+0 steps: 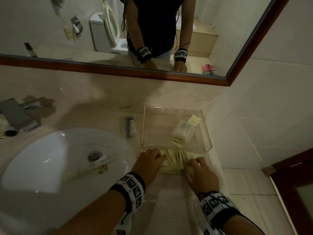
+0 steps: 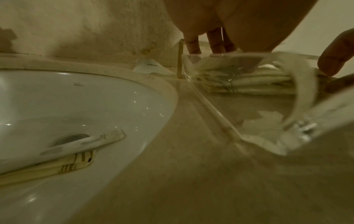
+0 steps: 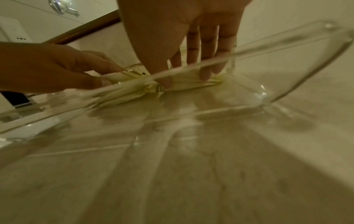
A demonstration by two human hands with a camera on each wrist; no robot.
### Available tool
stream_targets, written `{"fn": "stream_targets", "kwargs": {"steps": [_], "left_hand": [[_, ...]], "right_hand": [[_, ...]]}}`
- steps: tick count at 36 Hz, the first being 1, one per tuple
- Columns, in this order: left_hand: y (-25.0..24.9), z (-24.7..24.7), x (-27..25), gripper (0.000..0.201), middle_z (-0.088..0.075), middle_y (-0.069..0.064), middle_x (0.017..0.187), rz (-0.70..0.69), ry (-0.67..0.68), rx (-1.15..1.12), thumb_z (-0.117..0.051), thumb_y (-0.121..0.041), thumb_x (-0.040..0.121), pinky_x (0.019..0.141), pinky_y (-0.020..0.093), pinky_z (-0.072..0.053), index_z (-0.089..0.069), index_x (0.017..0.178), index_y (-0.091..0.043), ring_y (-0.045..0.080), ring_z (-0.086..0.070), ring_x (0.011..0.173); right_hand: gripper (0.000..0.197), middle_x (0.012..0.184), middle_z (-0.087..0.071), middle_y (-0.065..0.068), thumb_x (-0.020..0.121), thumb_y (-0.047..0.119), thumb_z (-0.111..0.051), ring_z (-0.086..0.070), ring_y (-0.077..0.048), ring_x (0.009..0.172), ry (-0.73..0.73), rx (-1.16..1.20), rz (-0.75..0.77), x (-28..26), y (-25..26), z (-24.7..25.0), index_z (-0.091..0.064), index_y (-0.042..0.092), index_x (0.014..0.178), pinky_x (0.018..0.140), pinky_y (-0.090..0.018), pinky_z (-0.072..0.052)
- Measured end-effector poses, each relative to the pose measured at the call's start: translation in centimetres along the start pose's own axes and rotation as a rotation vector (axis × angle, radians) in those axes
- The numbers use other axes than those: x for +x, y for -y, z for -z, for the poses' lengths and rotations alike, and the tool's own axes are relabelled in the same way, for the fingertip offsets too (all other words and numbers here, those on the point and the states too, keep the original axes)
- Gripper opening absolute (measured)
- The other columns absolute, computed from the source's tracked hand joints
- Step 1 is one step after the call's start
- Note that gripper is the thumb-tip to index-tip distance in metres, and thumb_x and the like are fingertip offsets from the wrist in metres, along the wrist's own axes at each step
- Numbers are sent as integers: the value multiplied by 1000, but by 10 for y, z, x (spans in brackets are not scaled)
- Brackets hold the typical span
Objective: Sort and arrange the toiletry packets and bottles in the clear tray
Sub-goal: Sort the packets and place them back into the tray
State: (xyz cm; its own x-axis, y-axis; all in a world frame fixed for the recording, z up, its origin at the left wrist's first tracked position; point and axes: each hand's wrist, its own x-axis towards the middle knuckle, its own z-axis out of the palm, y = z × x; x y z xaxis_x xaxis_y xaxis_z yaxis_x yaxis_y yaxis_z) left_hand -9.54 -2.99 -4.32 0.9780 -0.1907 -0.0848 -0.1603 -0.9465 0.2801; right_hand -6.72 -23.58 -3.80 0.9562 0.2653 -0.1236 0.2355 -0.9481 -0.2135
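Observation:
A stack of cream packets with dark stripes (image 1: 177, 160) lies flat just in front of the clear tray (image 1: 172, 108). My left hand (image 1: 161, 156) pinches its left end between thumb and fingers. My right hand (image 1: 193, 164) holds the right end, fingers on top and thumb at the near side. In the right wrist view the packets (image 3: 134, 87) sit behind a clear wall (image 3: 287, 39), bunched under my right hand (image 3: 184, 77). Inside the tray lie a white tube (image 1: 183, 131), a cream packet (image 1: 194, 121) and a striped packet (image 1: 177, 141).
A white sink (image 1: 42, 167) is at the left, with long striped packets (image 1: 89, 170) lying in its bowl. A small grey tube (image 1: 131, 128) lies on the counter left of the tray. A faucet (image 1: 15, 114) is at far left, a mirror (image 1: 152, 75) above.

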Motion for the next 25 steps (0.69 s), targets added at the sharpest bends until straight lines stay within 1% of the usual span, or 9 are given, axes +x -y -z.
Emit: {"fn": "stream_targets", "kwargs": {"steps": [2, 4, 6, 8, 11, 15, 19, 22, 25], "left_hand": [[1, 0, 1, 50, -48, 8, 125, -7, -1, -6, -51, -18, 90, 95, 38, -38, -41, 139, -20, 28, -45, 118], [0, 1, 0, 51, -48, 7, 124, -3, 4, -5, -51, -20, 89, 94, 39, -39, -41, 139, -20, 28, -46, 116], [-1, 1, -2, 52, -42, 4, 126, -2, 13, 19, -46, -27, 91, 97, 36, -36, -34, 142, -22, 25, -41, 117], [-1, -1, -4, 52, -39, 3, 128, -9, -7, 5, -42, -32, 93, 98, 34, -35, -30, 143, -23, 23, -39, 118], [0, -2, -6, 50, -39, 2, 131, -15, -26, -45, -36, -32, 97, 100, 32, -35, -26, 146, -23, 22, -39, 120], [3, 2, -7, 51, -41, 0, 137, -24, -37, -80, -32, -31, 98, 104, 32, -35, -21, 147, -25, 19, -41, 123], [5, 8, -9, 48, -45, 0, 139, -47, -40, -94, -34, -30, 98, 105, 32, -34, -27, 146, -23, 18, -43, 126], [7, 14, -13, 44, -49, 0, 137, -64, -48, -107, -36, -28, 97, 106, 33, -35, -36, 141, -21, 17, -45, 126], [14, 20, -17, 43, -49, -1, 138, -44, -55, -92, -39, -27, 96, 108, 33, -34, -40, 138, -21, 17, -44, 127]], "right_hand": [[31, 115, -50, 0, 82, 36, -61, -60, -20, 89, 10, 2, -12, 2, 0, 1, -57, 22, 110, 58, -29, -48], [30, 114, -51, -1, 82, 35, -62, -60, -21, 87, 16, 17, -20, 3, 1, 1, -58, 22, 108, 56, -29, -47], [28, 115, -50, -1, 83, 34, -61, -60, -21, 86, 19, 30, -24, 3, 1, 1, -58, 22, 108, 56, -28, -45], [28, 117, -47, 1, 85, 34, -58, -59, -19, 90, 32, 30, -38, 3, 3, 2, -56, 24, 111, 59, -27, -45], [30, 120, -43, 2, 86, 33, -54, -57, -18, 94, 55, 28, -67, 2, 5, 4, -52, 26, 115, 64, -27, -47], [32, 123, -40, 2, 87, 33, -52, -56, -18, 97, 88, 31, -111, 1, 11, 8, -49, 27, 119, 65, -27, -45], [33, 123, -41, 2, 87, 32, -51, -55, -18, 101, 105, 11, -122, 0, 14, 12, -49, 27, 120, 66, -26, -43], [30, 121, -42, 0, 87, 32, -51, -50, -18, 107, 91, -14, -131, -1, 18, 17, -54, 26, 116, 73, -29, -49], [29, 119, -43, 0, 87, 33, -51, -50, -18, 107, 59, -34, -100, -2, 26, 22, -56, 25, 115, 75, -31, -51]]}}
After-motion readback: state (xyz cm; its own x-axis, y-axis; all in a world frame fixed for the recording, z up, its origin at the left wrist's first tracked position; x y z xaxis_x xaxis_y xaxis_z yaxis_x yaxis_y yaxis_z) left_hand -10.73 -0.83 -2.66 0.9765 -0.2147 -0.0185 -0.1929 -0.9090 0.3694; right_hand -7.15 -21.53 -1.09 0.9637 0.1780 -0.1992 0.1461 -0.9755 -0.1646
